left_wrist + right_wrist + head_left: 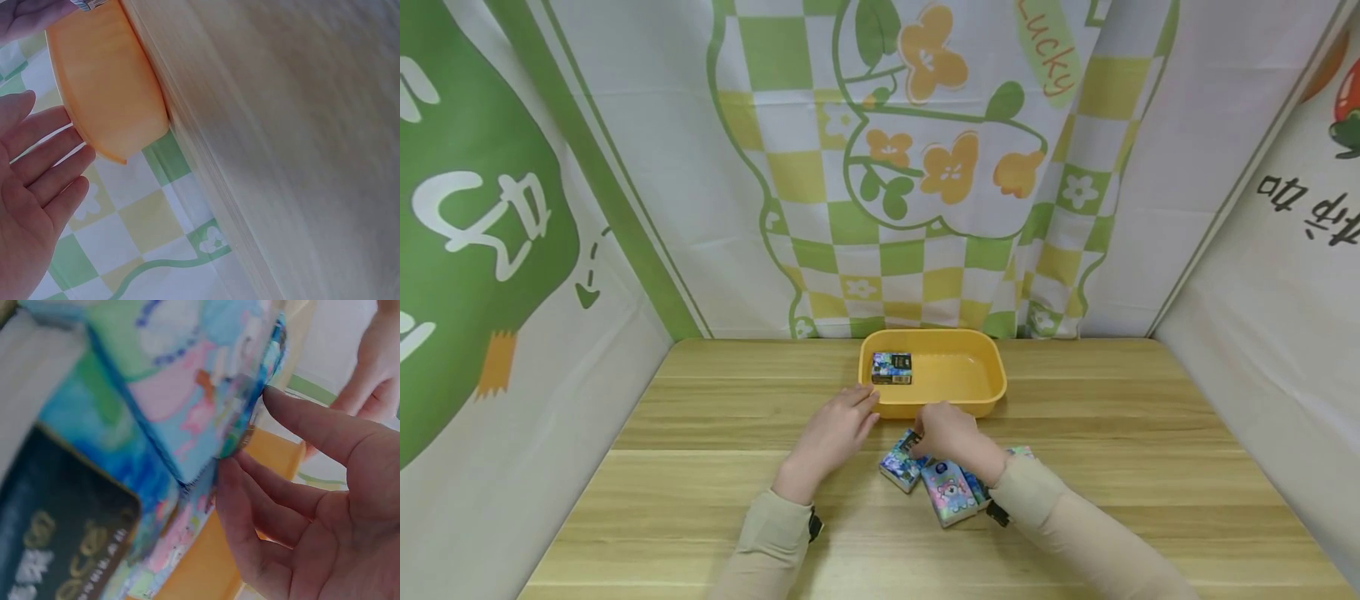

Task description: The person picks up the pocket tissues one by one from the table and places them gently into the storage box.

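Observation:
A yellow plastic bin (929, 408) stands at the back of the table, with one blue tissue pack (892, 368) with a dark label lying in its left end. My left hand (838, 425) rests its nearly straight fingers on the bin's front left rim. In front of the bin, my right hand (947, 429) pinches a blue tissue pack (901, 467) by its edge between thumb and fingertips. Close under that hand lie a pink and blue bear-print tissue pack (951, 493) and another blue pack (976, 485), partly hidden by the wrist.
Past the right wrist, a corner of another colourful pack (1021, 452) shows. Behind the wooden table (715, 483) hangs a checked green and yellow curtain (917, 275). White printed cloth walls (1247, 333) stand at both sides.

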Demonstrator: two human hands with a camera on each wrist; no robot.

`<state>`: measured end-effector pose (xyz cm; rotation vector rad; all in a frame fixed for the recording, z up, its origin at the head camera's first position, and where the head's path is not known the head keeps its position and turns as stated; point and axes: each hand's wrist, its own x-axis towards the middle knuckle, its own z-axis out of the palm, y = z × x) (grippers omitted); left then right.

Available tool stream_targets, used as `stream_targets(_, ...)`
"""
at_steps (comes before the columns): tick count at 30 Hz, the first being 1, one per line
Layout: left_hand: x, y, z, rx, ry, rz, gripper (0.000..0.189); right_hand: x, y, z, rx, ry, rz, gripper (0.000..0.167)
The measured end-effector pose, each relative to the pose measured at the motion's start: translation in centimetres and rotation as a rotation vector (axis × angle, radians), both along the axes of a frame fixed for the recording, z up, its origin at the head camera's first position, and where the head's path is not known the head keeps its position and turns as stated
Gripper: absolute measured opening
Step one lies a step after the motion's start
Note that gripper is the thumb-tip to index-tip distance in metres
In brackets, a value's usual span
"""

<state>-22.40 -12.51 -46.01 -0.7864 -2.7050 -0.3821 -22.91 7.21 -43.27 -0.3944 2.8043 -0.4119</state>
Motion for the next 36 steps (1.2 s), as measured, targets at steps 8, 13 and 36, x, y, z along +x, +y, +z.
stream_targets(8, 0.1, 0.0, 0.0, 0.019, -0.011, -0.014, 0.038, -0.8, -0.2, -0.5, 0.002, -0.076, -0.014, 0.031)
stream_targets(13, 0.1, 0.1, -0.1, 0.024, -0.01, -0.014, 0.038, -1.2, -0.4, -0.4, 0.022, -0.108, -0.014, 0.034)
stream_targets(36, 0.1, 0.0, 0.0, 0.023, -0.008, -0.012, 0.037, -2.2, -1.1, -0.6, 0.045, -0.216, 0.047, 0.024)
